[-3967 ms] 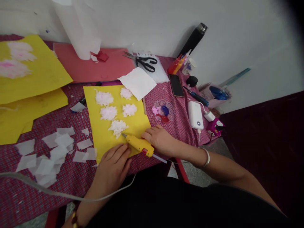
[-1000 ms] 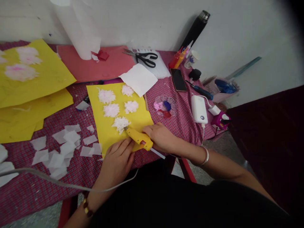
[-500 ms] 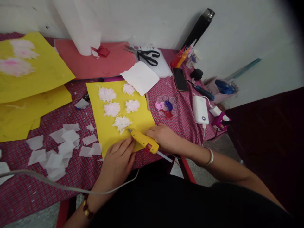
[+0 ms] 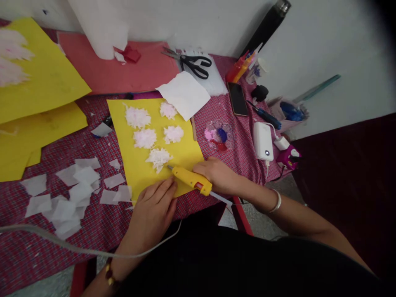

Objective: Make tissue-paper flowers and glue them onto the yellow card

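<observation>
My right hand is wrapped round a yellow hot glue gun, with a clear glue stick poking out of its back end. The gun's tip sits just below the lowest of several pale pink tufts of crumpled paper on a yellow sheet. Whether glue is coming out is too small to tell. Lying flat across the sheet's near edge, my left hand has its fingers stretched out beside the tip and holds nothing.
Loose white paper squares lie left of the sheet. Behind it are a white sheet and black scissors. To the right stand a paint palette, a phone and a power bank. A cable crosses my left wrist.
The view has shifted slightly. My left hand stays flat on the sheet, and the glue gun keeps its tip near the lowest tuft, its back end swung slightly to the right.
</observation>
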A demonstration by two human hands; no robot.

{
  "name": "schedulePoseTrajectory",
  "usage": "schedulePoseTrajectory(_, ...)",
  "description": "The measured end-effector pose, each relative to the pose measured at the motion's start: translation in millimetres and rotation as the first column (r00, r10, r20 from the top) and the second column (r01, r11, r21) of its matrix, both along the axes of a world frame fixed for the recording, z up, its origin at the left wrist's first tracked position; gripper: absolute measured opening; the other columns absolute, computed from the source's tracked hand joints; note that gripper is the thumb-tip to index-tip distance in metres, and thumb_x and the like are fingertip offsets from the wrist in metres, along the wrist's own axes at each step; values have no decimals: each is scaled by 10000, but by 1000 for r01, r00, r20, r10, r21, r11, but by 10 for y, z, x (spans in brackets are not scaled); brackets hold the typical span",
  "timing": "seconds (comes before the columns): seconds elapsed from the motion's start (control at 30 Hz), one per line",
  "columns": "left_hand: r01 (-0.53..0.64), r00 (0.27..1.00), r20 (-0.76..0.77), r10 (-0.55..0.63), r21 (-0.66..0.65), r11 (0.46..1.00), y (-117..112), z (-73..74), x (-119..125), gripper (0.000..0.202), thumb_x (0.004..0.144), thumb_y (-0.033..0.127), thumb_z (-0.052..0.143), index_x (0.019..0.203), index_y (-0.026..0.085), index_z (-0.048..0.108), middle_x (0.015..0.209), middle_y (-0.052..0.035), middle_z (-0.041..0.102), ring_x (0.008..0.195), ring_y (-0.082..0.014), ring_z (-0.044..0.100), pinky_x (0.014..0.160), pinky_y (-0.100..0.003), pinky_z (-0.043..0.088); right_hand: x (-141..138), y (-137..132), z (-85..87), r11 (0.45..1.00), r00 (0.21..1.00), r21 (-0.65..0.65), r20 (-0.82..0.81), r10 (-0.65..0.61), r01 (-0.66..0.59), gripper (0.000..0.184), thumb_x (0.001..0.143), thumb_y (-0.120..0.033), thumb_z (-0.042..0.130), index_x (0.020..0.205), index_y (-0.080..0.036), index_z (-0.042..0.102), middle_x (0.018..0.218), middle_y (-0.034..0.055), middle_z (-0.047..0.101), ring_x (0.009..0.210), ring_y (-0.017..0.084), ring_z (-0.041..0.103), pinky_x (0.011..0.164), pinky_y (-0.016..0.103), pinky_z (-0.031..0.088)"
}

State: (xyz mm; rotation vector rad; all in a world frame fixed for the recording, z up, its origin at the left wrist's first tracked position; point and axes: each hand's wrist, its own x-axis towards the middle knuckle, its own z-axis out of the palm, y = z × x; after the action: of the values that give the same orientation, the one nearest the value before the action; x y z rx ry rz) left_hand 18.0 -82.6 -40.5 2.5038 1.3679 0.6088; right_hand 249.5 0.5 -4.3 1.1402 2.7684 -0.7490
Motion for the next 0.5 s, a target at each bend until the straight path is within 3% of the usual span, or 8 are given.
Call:
schedulePoseTrajectory(0.33,-4,1000,-4,4,-2,1000,4,-4,9,331,896,164,548,1215,98,610,1268,-124,660,1088,-297,591,901,-444,486,-38,31,23,999,1000,-30,29,11,-10,149,897,-307,576,848,-166,564,797,24,654,662,130,509,642,290,258)
schedulePoseTrajectory(0.5,-6,1000,11,6,11,1000,8,-8,4,348,894,169,567,1232,94,600,1256,-116,668,1066,-296,591,879,-443,488,6,22,0,1000,1000,-2,-16,17,-17,284,910,-435,564,817,-167,567,760,19,623,645,129,475,635,293,239)
